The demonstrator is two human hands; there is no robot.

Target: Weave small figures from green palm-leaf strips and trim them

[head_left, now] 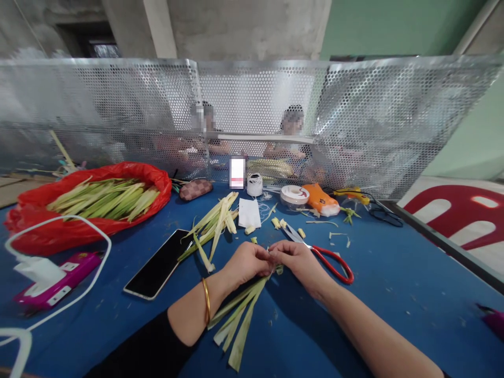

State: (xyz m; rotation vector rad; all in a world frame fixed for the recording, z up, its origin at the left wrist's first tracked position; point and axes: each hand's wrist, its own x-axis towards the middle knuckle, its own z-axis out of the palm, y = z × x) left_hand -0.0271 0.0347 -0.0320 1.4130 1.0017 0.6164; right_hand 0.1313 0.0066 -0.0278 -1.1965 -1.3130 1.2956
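My left hand [244, 262] and my right hand [296, 261] meet at the middle of the blue table [394, 294], fingers pinched together on the top end of a bundle of pale green leaf strips [240, 315]. The strips trail back toward me under my left wrist, which wears a gold bangle [206, 301]. Red-handled scissors [325, 255] lie just right of my right hand. A loose pile of leaf strips [212, 223] lies just beyond my left hand.
A red bag of leaves [98, 202] sits at left, with a phone [159, 265], a pink power bank [55, 281] and white cable. Thread spool [254, 185], tape roll [294, 195] and orange glue gun [321, 200] stand by a perforated metal screen [354, 121]; people sit behind it.
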